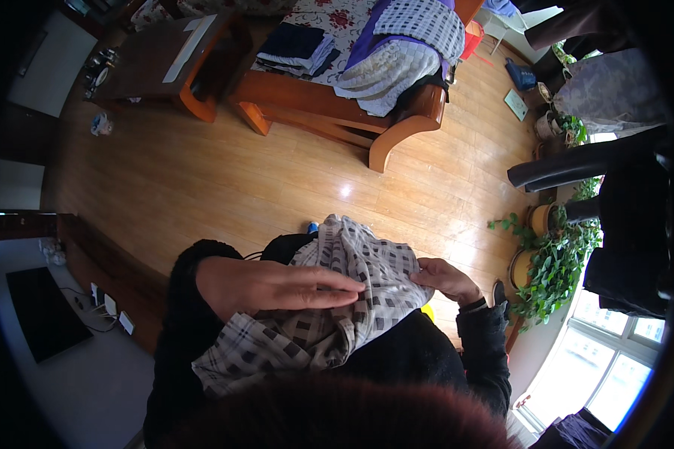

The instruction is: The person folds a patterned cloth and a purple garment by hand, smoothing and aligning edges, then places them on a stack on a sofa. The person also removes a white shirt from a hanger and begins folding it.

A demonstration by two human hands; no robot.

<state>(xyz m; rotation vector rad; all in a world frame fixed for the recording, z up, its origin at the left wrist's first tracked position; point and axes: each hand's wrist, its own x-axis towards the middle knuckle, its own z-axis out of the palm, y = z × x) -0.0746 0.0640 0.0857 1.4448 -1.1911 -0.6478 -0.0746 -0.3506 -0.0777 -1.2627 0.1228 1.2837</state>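
Observation:
A crumpled black-and-white checked cloth (382,264), perhaps a garment, hangs bunched in front of my body. My left hand (286,286) lies over its middle, fingers stretched out and pointing right; whether the thumb grips any fabric is hidden. At the cloth's right edge, my right hand (446,279) pinches the fabric between thumb and fingers. One part of the cloth drapes down to the lower left, below my left wrist.
Ahead stands a wooden sofa (314,98) bearing folded dark clothes (297,42) and a checked cloth (421,25). A low wooden table (140,56) is at upper left. Potted plants (559,275) and hanging dark clothes (632,236) line the right side.

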